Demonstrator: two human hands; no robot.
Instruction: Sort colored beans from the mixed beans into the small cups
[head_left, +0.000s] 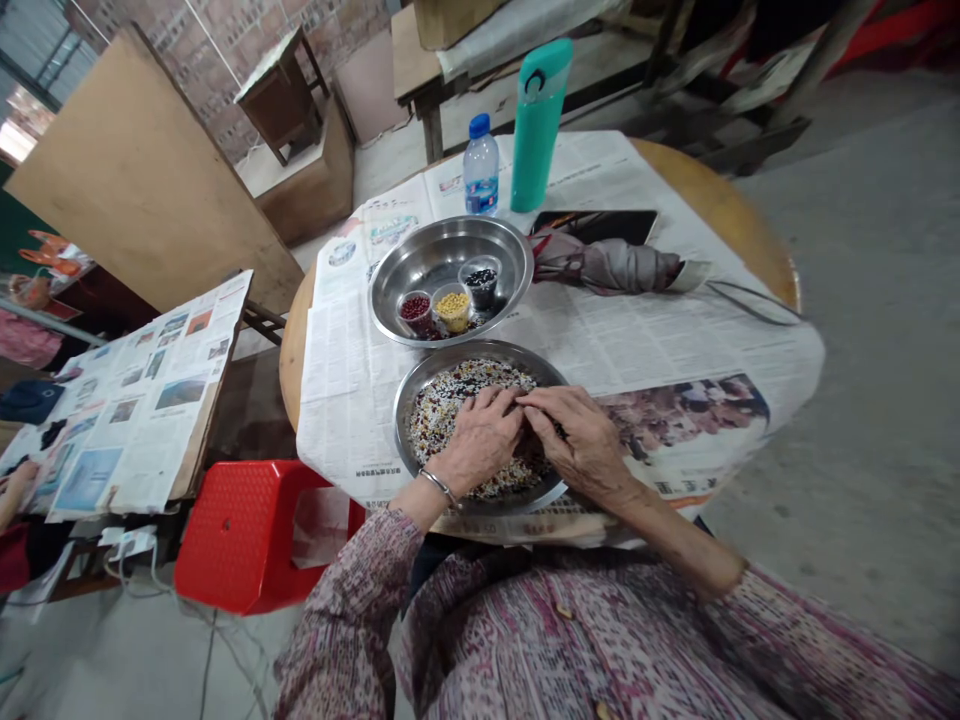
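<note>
A: Where are the mixed beans (450,400)?
B: In the near metal pan (409,400), on the bench's front edge, under both hands.
A: And the hands?
B: Left hand (480,440) and right hand (581,440) rest on the beans, fingertips together, pinching; what they grip I cannot tell.

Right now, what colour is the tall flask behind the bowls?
The flask is teal green with a black loop on its lid, best seen in the head view.
</note>
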